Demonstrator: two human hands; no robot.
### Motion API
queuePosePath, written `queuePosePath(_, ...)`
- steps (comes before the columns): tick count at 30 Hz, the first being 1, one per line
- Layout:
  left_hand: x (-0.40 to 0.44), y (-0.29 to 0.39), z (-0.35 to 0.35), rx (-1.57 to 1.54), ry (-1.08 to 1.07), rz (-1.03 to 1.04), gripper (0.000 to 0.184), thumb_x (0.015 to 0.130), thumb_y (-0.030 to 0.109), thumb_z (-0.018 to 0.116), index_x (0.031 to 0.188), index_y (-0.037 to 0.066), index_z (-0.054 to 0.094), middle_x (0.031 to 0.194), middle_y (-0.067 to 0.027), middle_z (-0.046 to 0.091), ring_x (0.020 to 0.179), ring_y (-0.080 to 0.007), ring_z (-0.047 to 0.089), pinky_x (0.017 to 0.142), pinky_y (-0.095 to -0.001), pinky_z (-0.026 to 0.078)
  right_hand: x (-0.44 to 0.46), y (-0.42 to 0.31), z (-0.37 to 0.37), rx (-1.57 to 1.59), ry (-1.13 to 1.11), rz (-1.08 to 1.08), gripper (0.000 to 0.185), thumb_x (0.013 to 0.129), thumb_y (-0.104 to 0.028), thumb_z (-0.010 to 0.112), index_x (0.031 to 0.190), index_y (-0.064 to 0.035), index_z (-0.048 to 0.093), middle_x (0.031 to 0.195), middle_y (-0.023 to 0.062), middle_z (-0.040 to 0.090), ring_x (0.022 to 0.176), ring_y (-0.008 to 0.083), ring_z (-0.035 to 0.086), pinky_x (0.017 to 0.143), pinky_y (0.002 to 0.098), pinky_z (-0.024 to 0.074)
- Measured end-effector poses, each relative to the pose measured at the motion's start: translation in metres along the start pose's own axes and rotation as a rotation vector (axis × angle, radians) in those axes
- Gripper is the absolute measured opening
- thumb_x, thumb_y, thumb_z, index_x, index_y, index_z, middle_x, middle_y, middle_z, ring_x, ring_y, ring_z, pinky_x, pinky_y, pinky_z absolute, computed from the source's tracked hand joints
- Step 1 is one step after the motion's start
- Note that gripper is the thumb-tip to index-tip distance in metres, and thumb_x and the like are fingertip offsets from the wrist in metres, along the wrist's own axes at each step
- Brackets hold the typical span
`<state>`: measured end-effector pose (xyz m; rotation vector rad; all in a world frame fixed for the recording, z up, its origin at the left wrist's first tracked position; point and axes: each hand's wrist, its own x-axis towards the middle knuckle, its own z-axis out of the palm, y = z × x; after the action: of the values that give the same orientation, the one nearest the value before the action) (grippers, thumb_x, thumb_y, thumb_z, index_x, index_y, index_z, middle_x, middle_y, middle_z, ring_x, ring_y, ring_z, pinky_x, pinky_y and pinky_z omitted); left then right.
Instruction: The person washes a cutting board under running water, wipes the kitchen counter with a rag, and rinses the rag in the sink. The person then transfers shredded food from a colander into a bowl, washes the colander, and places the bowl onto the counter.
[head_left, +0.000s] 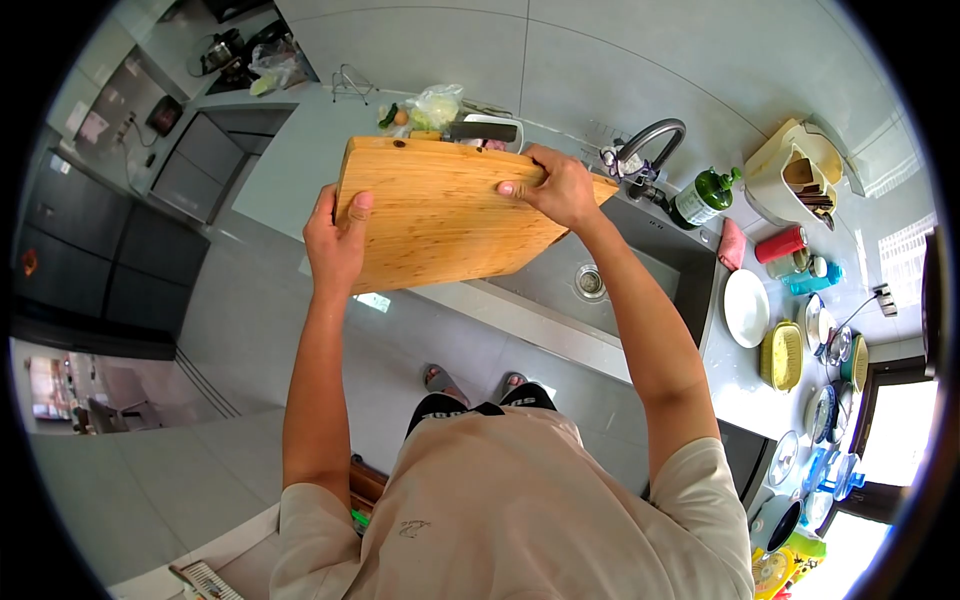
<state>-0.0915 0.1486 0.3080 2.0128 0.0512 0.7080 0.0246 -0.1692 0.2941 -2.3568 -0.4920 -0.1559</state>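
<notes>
A large wooden cutting board [450,215] is held up in front of me, tilted, over the counter edge and the left part of the sink [630,245]. My left hand [338,235] grips its left edge, thumb on the near face. At the upper right of the board, my right hand [558,188] clasps the edge, its thumb also on the face; the other fingers are mostly hidden behind. Just beyond the board's top edge lies a cleaver [484,131], partly over a white tray [515,140]. A clear bag of greens [437,105] and a brown egg-like item [401,117] are beside it.
A curved faucet [655,130] rises behind the sink. Right of it stand a green bottle [705,198], a cream utensil holder [795,175], a white plate [746,308] and a yellow basket [781,356]. A wire rack [352,84] stands on the left counter [285,170].
</notes>
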Motion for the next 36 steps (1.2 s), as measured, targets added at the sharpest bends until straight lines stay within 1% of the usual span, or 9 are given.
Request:
queuePosePath(7, -0.004, 0.007, -0.004, -0.009, 0.020, -0.079, 0.042, 0.102, 0.040, 0.076, 0.115, 0.002, 0.068, 0.095, -0.0049, 0.071, 0.085, -0.0135, 0.062, 0.081, -0.0302, 0.052, 0.005, 0.001, 0.004, -0.028, 0.001, -0.051, 0.071, 0.072, -0.061, 0.090, 0.125, -0.0151, 0.077, 0.108, 0.0119, 0.076, 0.100, 0.0334, 0.072, 0.089, 0.0440, 0.0560)
queuePosePath(11, -0.007, -0.007, -0.016, -0.130, 0.029, -0.071, 0.040, 0.101, 0.039, 0.076, 0.112, 0.001, 0.068, 0.092, -0.0031, 0.069, 0.082, -0.0116, 0.060, 0.079, -0.0291, 0.051, 0.010, -0.012, 0.010, 0.012, -0.038, -0.028, 0.068, 0.068, -0.059, 0.094, 0.115, -0.0124, 0.080, 0.091, 0.0097, 0.077, 0.081, 0.0280, 0.072, 0.078, 0.0398, 0.0566)
queuePosePath(18, 0.054, -0.053, -0.104, -0.246, 0.061, -0.118, 0.045, 0.101, 0.042, 0.076, 0.114, 0.000, 0.069, 0.092, -0.0026, 0.069, 0.084, -0.0112, 0.060, 0.079, -0.0282, 0.052, 0.045, -0.140, 0.027, -0.176, 0.027, 0.061, 0.069, 0.066, -0.066, 0.094, 0.105, -0.0108, 0.081, 0.080, 0.0057, 0.077, 0.074, 0.0224, 0.073, 0.072, 0.0373, 0.0564)
queuePosePath(20, 0.080, -0.076, -0.143, -0.264, 0.020, -0.179, 0.052, 0.101, 0.042, 0.076, 0.128, -0.001, 0.065, 0.110, -0.0092, 0.070, 0.101, -0.0188, 0.064, 0.092, -0.0342, 0.052, 0.063, -0.189, 0.041, -0.210, 0.041, 0.097, 0.069, 0.067, -0.068, 0.092, 0.104, -0.0108, 0.081, 0.081, 0.0050, 0.077, 0.075, 0.0214, 0.073, 0.072, 0.0368, 0.0564)
queuePosePath(23, 0.099, -0.148, -0.195, 0.108, 0.368, 0.166, 0.062, 0.102, 0.040, 0.073, 0.144, -0.001, 0.054, 0.134, -0.0189, 0.062, 0.125, -0.0308, 0.058, 0.107, -0.0443, 0.047, 0.100, -0.252, 0.076, -0.161, 0.053, 0.200, 0.067, 0.072, -0.069, 0.089, 0.102, -0.0092, 0.080, 0.080, 0.0044, 0.075, 0.075, 0.0173, 0.071, 0.072, 0.0349, 0.0548)
queuePosePath(25, 0.080, -0.225, -0.217, 0.202, 0.543, -0.077, 0.072, 0.102, 0.038, 0.072, 0.156, 0.000, 0.043, 0.150, -0.0261, 0.051, 0.140, -0.0406, 0.046, 0.117, -0.0512, 0.037, 0.127, -0.282, 0.105, -0.111, 0.086, 0.224, 0.066, 0.074, -0.067, 0.090, 0.100, -0.0081, 0.079, 0.079, 0.0029, 0.074, 0.073, 0.0152, 0.068, 0.070, 0.0333, 0.0534)
queuePosePath(27, 0.057, -0.307, -0.222, 0.063, 0.382, -0.192, 0.074, 0.104, 0.044, 0.068, 0.159, 0.001, 0.041, 0.151, -0.0290, 0.050, 0.142, -0.0407, 0.046, 0.120, -0.0505, 0.036, 0.152, -0.300, 0.135, -0.052, 0.114, 0.253, 0.064, 0.075, -0.065, 0.091, 0.099, -0.0069, 0.079, 0.077, 0.0014, 0.072, 0.071, 0.0132, 0.066, 0.069, 0.0317, 0.0519)
queuePosePath(32, 0.076, -0.333, -0.261, -0.531, -0.173, -0.744, 0.076, 0.110, 0.053, 0.054, 0.163, 0.003, 0.037, 0.161, -0.0190, 0.046, 0.150, -0.0315, 0.043, 0.121, -0.0447, 0.036, 0.195, -0.313, 0.219, 0.427, 0.156, 0.362, 0.058, 0.082, -0.054, 0.092, 0.093, 0.0002, 0.077, 0.078, 0.0013, 0.069, 0.071, 0.0104, 0.060, 0.069, 0.0269, 0.0488)
queuePosePath(36, 0.123, -0.379, -0.288, -0.668, 0.022, -0.739, 0.061, 0.113, 0.049, 0.049, 0.158, 0.008, 0.042, 0.154, -0.0076, 0.052, 0.136, -0.0250, 0.053, 0.116, -0.0426, 0.043, 0.218, -0.291, 0.309, 0.668, 0.200, 0.509, 0.055, 0.087, -0.050, 0.089, 0.098, 0.0027, 0.076, 0.088, 0.0047, 0.072, 0.077, 0.0130, 0.064, 0.072, 0.0298, 0.0521)
